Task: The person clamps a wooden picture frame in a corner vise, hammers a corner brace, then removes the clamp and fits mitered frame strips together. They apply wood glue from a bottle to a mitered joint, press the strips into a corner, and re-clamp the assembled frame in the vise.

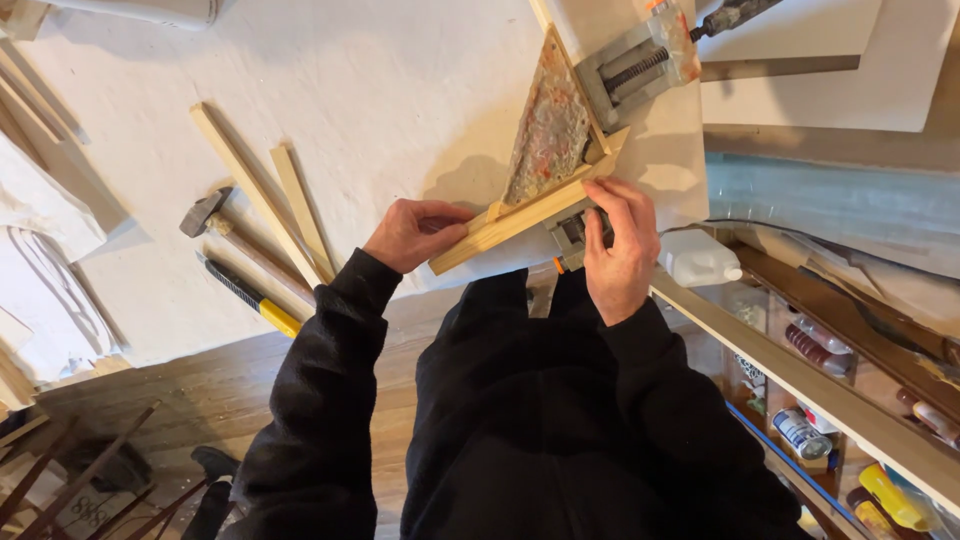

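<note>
**Head view: 2 hands on a triangular wooden frame at the bench edge**

Head camera looks straight down at a white workbench [380, 90]. A triangular wooden frame [545, 160], filled with a mottled reddish-grey panel [548, 135], lies on a pale board [670, 150] at the near edge of the bench. The left hand [415, 232] grips the left end of the frame's bottom strip [520, 215], fingers curled over the wood. The right hand [618, 245] rests at the strip's right end, fingers bent down over a small grey metal clamp [570, 235] just below the strip; whether they pinch the clamp or only press on it cannot be told. A second grey clamp [635, 68] with a threaded screw sits against the frame's upper right side.

Left of the hands, 2 loose wooden strips [270, 200] lie angled on the bench, with a hammer [225, 225] and a yellow-and-black utility knife [250, 295] just beside them. A white plastic bottle [697, 258] sits near the right hand. Shelves [830, 400] at lower right hold cans and bottles. Both sleeves are black.
</note>
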